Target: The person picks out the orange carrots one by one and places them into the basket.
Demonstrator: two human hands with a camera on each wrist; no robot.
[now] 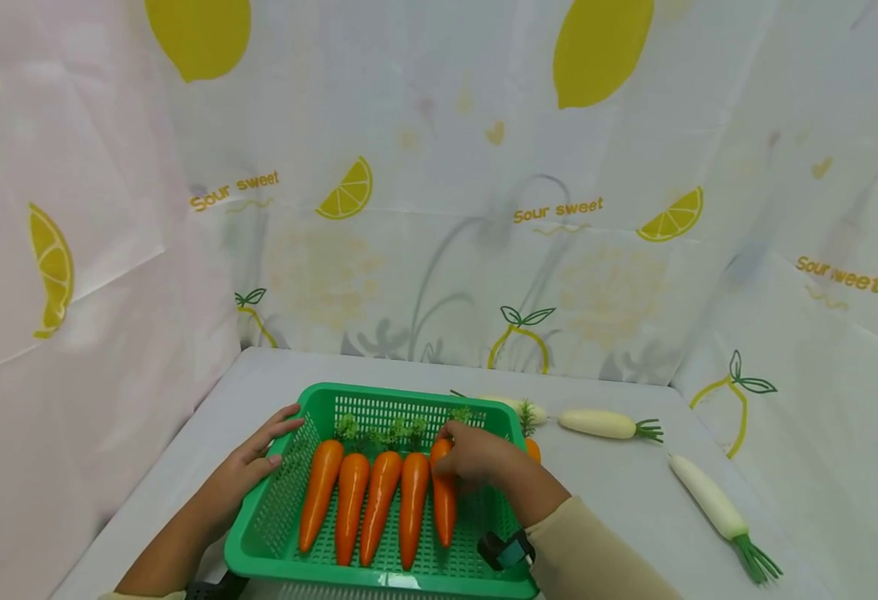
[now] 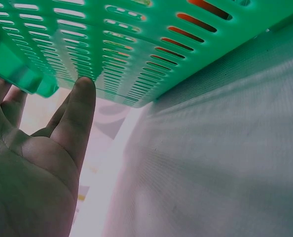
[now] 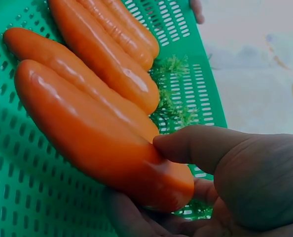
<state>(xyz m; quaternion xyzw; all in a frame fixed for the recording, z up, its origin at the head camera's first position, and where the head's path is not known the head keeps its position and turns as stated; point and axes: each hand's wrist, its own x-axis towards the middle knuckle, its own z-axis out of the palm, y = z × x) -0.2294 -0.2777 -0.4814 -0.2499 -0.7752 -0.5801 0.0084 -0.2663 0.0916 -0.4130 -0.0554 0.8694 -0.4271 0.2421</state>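
A green plastic basket [image 1: 258, 521] with slotted walls holds several orange carrots [image 1: 320, 492] with leafy green tops, lying side by side. Inside it my right hand [image 1: 476, 454] grips the rightmost carrot [image 1: 444, 508] near its leafy end. In the right wrist view the thumb presses the top of that carrot [image 3: 97, 128] and the fingers curl beneath it. My left hand [image 1: 247, 467] is at the basket's left side, fingers extended at the rim. From the left wrist, one fingertip [image 2: 85, 86] shows against the slotted wall [image 2: 122, 64].
Beyond the basket's right wall, part of another carrot [image 1: 533, 450] shows. White radishes with green stalks lie on the table: one radish [image 1: 596, 423] at the back right, another radish [image 1: 709, 496] at the right, a third partly behind the basket. Lemon-print cloth [image 1: 439, 275] surrounds the table.
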